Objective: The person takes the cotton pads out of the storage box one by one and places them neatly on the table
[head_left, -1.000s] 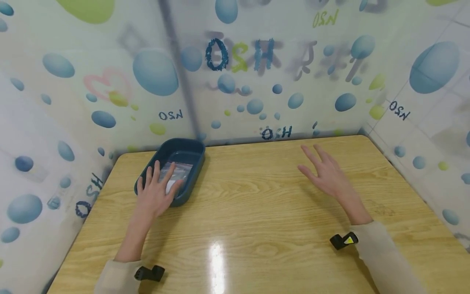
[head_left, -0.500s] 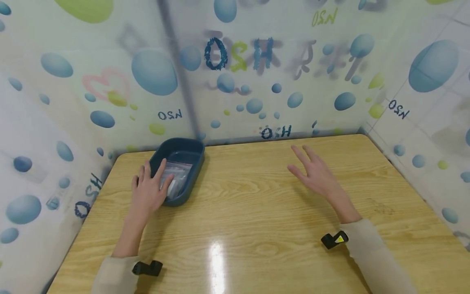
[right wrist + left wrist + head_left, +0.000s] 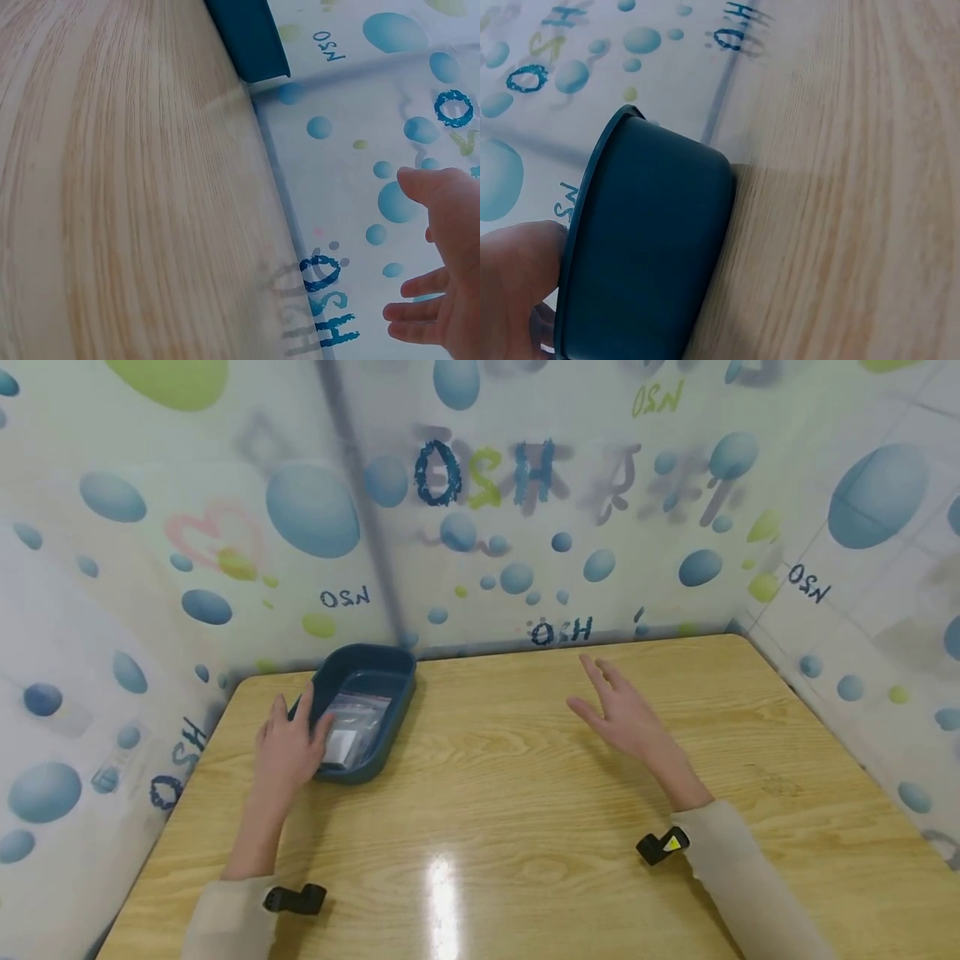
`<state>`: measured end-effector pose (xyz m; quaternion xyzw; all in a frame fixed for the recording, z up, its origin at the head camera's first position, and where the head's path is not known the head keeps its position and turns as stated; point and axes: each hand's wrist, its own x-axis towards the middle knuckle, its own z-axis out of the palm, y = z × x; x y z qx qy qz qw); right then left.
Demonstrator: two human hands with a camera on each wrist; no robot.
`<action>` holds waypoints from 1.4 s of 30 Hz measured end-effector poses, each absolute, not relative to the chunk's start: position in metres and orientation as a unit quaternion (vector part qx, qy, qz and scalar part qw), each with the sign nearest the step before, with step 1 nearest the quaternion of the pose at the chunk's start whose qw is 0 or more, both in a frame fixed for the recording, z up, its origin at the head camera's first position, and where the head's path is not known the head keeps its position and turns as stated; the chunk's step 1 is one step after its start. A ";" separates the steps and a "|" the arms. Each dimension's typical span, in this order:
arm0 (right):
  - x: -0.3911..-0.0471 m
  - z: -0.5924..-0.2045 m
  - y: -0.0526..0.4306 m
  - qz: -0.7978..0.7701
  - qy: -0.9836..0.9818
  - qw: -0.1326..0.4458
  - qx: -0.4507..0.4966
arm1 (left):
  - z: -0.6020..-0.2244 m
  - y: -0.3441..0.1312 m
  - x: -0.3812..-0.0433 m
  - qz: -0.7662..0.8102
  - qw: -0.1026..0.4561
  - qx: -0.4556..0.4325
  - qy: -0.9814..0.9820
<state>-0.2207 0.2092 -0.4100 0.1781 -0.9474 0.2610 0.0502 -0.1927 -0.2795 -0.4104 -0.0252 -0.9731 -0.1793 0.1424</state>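
loosely, the left hand (image 3: 288, 750) spreads at the tray (image 3: 373, 680), touch unclear; right hand (image 3: 624, 714) hovers relaxed.

The tray (image 3: 400, 706) is plain dark teal blue. The bag (image 3: 365, 717) in the tray is clear, with a white patch (image 3: 341, 748). Beneath the tray, the table (image 3: 487, 752) is yellowish tan with wavy wood grain. The wall (image 3: 645, 593) behind the tray is whitish, dotted with blue and lime-green drops; above the tray are a pink heart (image 3: 180, 531) and blue-and-green lettering (image 3: 486, 478). Nearer than the tray, the sleeves (image 3: 742, 868) are plain beige.
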 end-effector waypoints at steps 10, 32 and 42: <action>-0.222 -0.415 0.189 0.287 -0.935 0.058 0.199 | -0.409 -0.287 -0.198 -0.200 0.143 -0.012 -0.969; -0.223 -0.411 0.129 0.309 -0.920 0.039 0.239 | -0.409 -0.291 -0.204 -0.209 0.147 0.022 -0.967; -0.221 -0.405 0.109 0.318 -0.917 0.028 0.240 | -0.409 -0.285 -0.203 -0.218 0.153 0.021 -0.964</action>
